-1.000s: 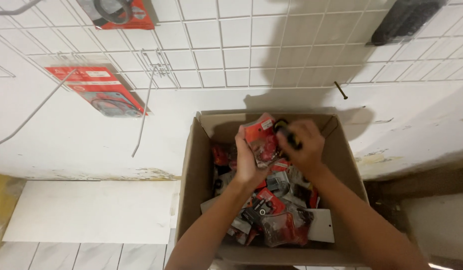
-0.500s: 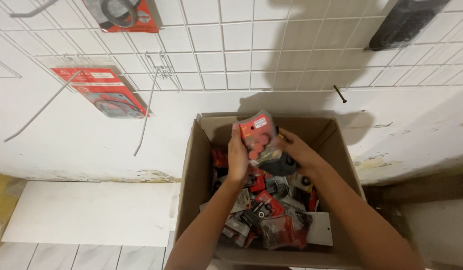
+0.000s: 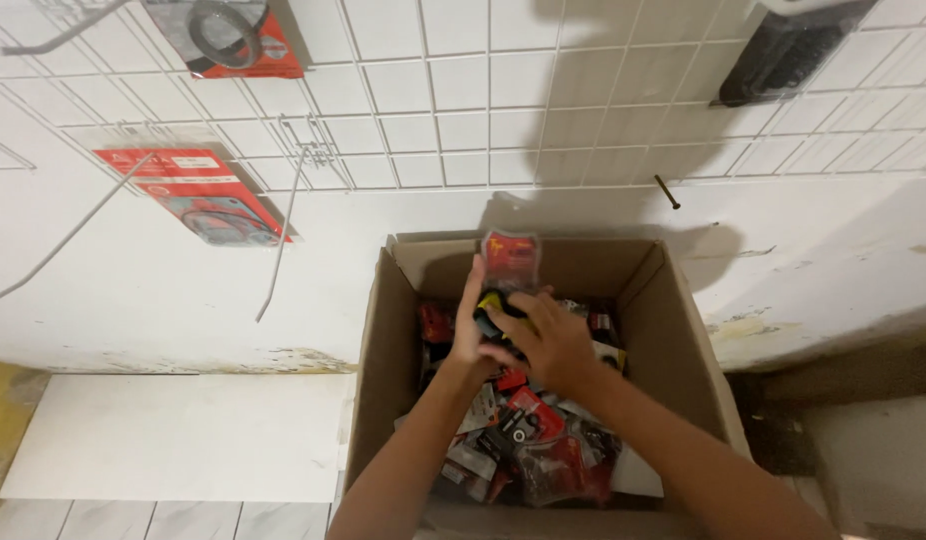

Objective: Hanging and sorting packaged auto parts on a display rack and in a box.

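The person is stretching both bare arms forward and slightly downward, away from the body. The left forearm is coming up from the bottom edge, and the left hand (image 3: 471, 325) is standing nearly upright, with the palm turned to the right side and the fingers pointing up. The right forearm is entering from the lower right corner and is going diagonally toward the middle. The right hand (image 3: 543, 335) is lying with its back toward the camera, the fingers curling and closing around something small. The two hands are meeting close together, nearly touching, and both wrists are keeping almost straight.
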